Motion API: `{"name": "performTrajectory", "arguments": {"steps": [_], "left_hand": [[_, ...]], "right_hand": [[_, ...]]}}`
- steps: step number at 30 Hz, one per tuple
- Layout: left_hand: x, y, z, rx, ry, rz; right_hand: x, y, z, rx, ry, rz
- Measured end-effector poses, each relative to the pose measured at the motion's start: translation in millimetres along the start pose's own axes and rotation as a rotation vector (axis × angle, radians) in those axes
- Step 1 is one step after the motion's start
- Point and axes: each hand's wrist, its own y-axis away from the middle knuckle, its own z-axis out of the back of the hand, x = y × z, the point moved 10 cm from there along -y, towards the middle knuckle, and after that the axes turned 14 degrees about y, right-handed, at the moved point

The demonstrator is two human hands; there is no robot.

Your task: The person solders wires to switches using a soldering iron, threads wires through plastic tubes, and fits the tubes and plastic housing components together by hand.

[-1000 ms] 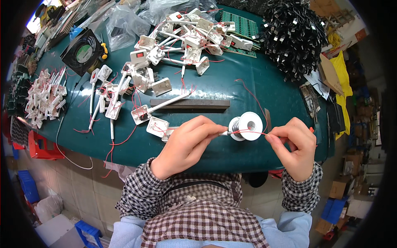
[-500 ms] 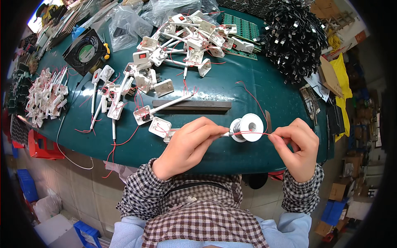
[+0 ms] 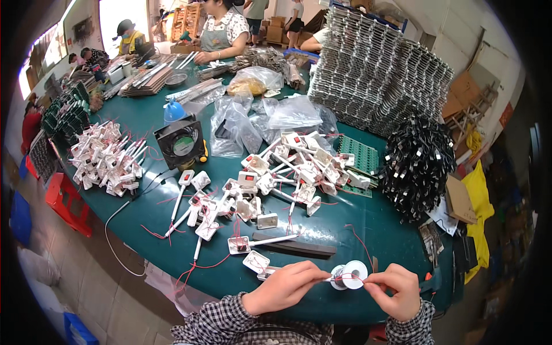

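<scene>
pinching: left hand [image 3: 283,287] and right hand [image 3: 395,291] clasp a thin red wire [image 3: 351,278]
between grips: white spool [image 3: 349,274]
risk: hard tugging likely snaps wire, topples spool

A small white spool [image 3: 349,274] sits at the near edge of the green table [image 3: 379,230], between the person's two hands. It lies tilted on its side, its round flange with a dark centre hole facing up and outward. A thin red wire [image 3: 352,278] crosses its front, pulled taut from the pinched fingertips of the left hand [image 3: 286,286] to those of the right hand [image 3: 396,290]. Both hands hover just beside the spool, nearly touching it.
</scene>
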Motion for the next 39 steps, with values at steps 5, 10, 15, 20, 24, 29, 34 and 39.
{"name": "performTrajectory", "arguments": {"steps": [5, 10, 15, 20, 24, 29, 34, 39], "left_hand": [[-3, 8, 3, -0.030, 0.023, -0.002], [-5, 6, 2, -0.042, 0.047, -0.017], [-5, -2, 13, -0.076, 0.013, -0.068], [-8, -1, 17, -0.107, 0.020, -0.035], [0, -2, 16, -0.097, 0.023, -0.039], [0, 0, 14, -0.129, 0.049, -0.026], [1, -1, 9, -0.090, 0.033, -0.037], [4, -2, 6, -0.095, 0.027, -0.030]], "right_hand": [[11, 1, -1, 0.022, 0.057, 0.042], [34, 1, 5, 0.010, 0.257, 0.113], [33, -13, -6, -0.019, 0.221, 0.186], [43, -17, -10, -0.053, 0.199, 0.187], [40, -18, -16, -0.110, 0.194, 0.250], [43, -10, -15, -0.148, 0.224, 0.208], [41, -12, -20, -0.149, 0.194, 0.180], [37, -14, -32, -0.107, 0.160, 0.229]]}}
